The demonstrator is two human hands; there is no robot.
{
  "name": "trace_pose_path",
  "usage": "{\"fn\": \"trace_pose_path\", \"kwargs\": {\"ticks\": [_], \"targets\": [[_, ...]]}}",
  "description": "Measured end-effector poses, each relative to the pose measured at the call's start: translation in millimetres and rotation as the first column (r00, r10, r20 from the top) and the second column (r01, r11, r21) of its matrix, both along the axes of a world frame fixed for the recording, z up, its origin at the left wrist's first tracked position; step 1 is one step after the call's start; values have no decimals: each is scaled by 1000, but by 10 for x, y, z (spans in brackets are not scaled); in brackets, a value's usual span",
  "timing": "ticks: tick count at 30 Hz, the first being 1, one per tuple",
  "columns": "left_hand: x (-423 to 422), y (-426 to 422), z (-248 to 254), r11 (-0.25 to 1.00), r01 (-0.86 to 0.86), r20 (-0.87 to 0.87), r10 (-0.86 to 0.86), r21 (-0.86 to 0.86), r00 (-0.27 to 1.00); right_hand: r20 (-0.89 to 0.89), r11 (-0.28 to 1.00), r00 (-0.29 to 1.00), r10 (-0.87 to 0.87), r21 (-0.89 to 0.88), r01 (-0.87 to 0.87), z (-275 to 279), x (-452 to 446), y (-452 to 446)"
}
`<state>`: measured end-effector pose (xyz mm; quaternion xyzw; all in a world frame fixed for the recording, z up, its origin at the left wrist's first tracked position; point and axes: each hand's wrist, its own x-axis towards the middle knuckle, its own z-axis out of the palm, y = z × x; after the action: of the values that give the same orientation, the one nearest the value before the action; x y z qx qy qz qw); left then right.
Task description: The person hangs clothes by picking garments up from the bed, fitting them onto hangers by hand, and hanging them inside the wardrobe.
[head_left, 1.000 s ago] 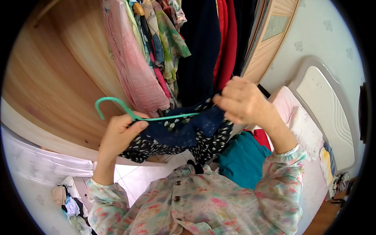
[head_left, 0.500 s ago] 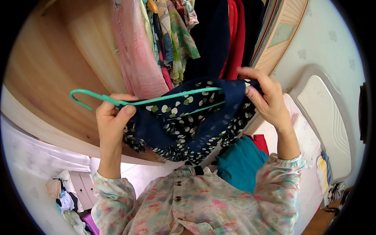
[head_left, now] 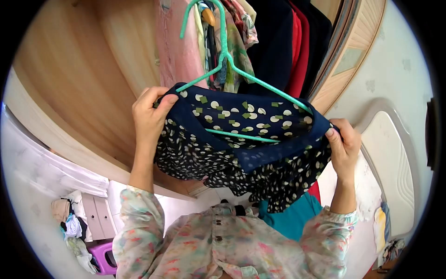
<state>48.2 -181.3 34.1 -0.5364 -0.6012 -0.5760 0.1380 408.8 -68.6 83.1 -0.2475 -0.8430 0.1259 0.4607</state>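
A navy garment (head_left: 241, 169) with white and green spots hangs spread between my two hands, its neckline facing up. Inside its neckline sits a green hanger (head_left: 224, 56), with the hook rising above the cloth and the lower bar showing through the opening. My left hand (head_left: 155, 104) pinches the garment's left shoulder near one end of the hanger. At the right shoulder, my right hand (head_left: 343, 144) grips the cloth between thumb and fingers. The hanger's two ends are hidden under the fabric.
Behind the hanger, an open wardrobe holds a pink garment (head_left: 179, 51) and a red one (head_left: 299, 56). Teal cloth (head_left: 290, 216) lies on the bed at the right, by the headboard (head_left: 390, 172). A purple stool (head_left: 104, 258) stands lower left.
The hanger has turned from lying sideways to hook up, and the garment's neckline has spread over both its arms. My left hand has moved from the hanger's neck to the garment's left shoulder.
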Motion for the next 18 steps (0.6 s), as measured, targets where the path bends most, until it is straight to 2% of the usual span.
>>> {"fn": "trace_pose_path", "kwargs": {"ticks": [1,2,4,5,6,8,9,10,12,13,14,15,16,17,18], "targets": [[-4,25,37,998,-56,-46,56,-7,997,-20,998,1000,3,-58,-5,7,17,-42],[-15,57,68,993,-114,-92,113,-10,989,-137,991,990,28,-128,-46,12,-6,-90],[27,180,130,978,-188,-69,195,89,978,-363,956,930,58,-248,-156,12,-80,-203],[34,236,150,964,-227,-54,236,137,970,-420,911,900,117,-315,-265,24,-44,-265],[-5,295,138,960,-224,-6,228,169,974,-469,900,874,128,-315,-301,3,-53,-311],[-116,424,84,946,-220,86,205,239,975,-613,781,747,256,-325,-534,36,-222,-506],[-144,447,79,944,-259,125,237,206,963,-626,760,730,275,-323,-564,-41,-287,-525],[-193,461,89,936,-311,102,297,166,949,-635,720,723,273,-364,-592,-66,-296,-541],[-215,518,182,919,-311,69,303,243,950,-682,550,618,390,-365,-751,-24,-444,-562],[-236,522,249,929,-306,106,290,210,951,-659,598,598,457,-270,-754,13,-509,-530],[-253,540,353,928,-274,165,238,252,957,-629,637,582,515,-173,-751,57,-578,-482],[-214,546,495,925,-241,220,180,295,959,-570,750,660,489,-111,-652,109,-652,-430],[-179,544,629,918,-207,271,116,337,956,-625,687,614,483,-165,-708,266,-745,-494],[-161,525,752,915,-234,320,126,328,939,-601,717,627,496,-123,-686,343,-874,-460],[-193,557,805,903,-198,338,63,381,939,-577,745,641,505,-83,-662,393,-1007,-395]]}}
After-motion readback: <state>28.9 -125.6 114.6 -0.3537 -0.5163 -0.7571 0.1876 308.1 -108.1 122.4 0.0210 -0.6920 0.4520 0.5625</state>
